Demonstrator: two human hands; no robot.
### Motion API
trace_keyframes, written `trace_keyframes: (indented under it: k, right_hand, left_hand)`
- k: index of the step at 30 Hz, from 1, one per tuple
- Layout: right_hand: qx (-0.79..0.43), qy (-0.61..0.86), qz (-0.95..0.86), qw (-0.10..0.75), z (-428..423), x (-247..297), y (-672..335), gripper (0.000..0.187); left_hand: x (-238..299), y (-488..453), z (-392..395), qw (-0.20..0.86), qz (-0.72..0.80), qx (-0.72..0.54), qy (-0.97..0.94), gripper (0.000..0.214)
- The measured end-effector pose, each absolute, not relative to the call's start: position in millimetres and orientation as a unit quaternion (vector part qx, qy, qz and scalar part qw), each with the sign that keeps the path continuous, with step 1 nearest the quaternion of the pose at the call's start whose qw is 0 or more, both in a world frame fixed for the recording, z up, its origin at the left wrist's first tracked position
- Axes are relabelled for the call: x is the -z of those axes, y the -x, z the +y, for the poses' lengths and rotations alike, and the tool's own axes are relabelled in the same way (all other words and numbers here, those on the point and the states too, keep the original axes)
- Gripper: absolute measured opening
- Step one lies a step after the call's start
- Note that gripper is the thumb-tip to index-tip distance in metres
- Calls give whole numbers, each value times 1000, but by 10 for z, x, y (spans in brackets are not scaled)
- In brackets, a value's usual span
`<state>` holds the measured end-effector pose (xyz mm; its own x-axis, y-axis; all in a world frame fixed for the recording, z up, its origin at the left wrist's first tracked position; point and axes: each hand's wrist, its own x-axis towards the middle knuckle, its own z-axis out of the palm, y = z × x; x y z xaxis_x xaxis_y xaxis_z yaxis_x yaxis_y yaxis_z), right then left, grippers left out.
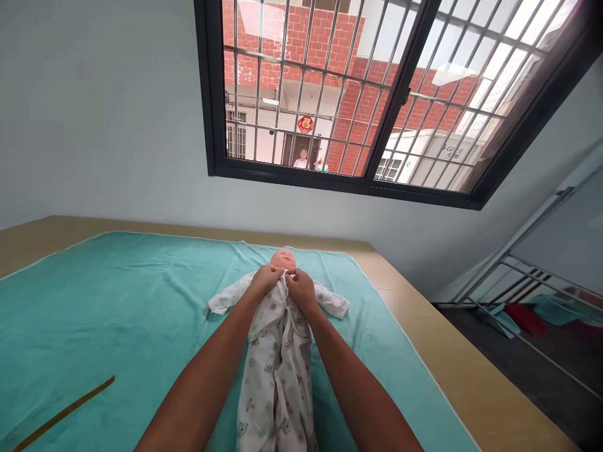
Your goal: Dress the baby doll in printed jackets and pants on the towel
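Observation:
A baby doll (283, 258) lies on its back on a teal towel (117, 301), head pointing away from me. It wears a white printed romper (277, 376) with the sleeves spread out to both sides. My left hand (266, 278) is closed on the romper's collar just below the doll's chin. My right hand (299, 286) pinches the other side of the collar, right next to the left one. Both forearms run up along the doll's body.
The towel covers a wide wooden platform (452, 358) whose right edge drops to a dark floor. A metal rack (522, 295) with coloured cloths stands at the right. A barred window (358, 94) fills the wall ahead. A brown strip (66, 411) lies on the towel at the lower left.

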<state>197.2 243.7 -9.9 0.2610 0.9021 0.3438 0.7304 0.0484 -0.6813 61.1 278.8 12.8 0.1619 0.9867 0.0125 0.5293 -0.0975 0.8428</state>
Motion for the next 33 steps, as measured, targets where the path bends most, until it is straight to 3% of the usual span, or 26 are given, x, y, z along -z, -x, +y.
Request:
trace_keyframes:
  k: [9,22,33]
  right_hand:
    - [-108,683,-596,410,2427,124,-1987,23]
    - [-165,653,-604,427,2571,53,-1961,19]
    - [-212,630,-605,438,2732,151,-2016,20]
  left_hand:
    - [-32,-681,2760,305,597,-309,-675,33]
    - [-155,-641,2809,461,546,-328,-617,32]
    - [-95,-641,2807,479,528,-368,-597,27]
